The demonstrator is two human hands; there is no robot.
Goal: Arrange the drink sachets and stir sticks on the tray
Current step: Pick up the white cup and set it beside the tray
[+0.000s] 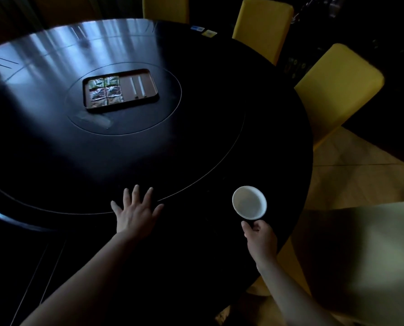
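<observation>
A round, glossy black bench [55, 149] carries a brown rectangular tray [147, 74] at its centre; yellow upholstered chairs [337, 85] stand beyond. Nearer than the tray, the left hand [135, 215] lies spread flat, and the right hand [262, 238] has its grip pinching a white-lined cup [249, 203].

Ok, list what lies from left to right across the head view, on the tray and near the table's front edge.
On the tray: drink sachets → stir sticks. Along the near edge of the table: left hand, flat on the top → white cup → right hand, holding the cup.

Sachet [105, 91] print too small to read; cup [249, 203] wall hidden in shadow; table [55, 161] cut off at left.
</observation>
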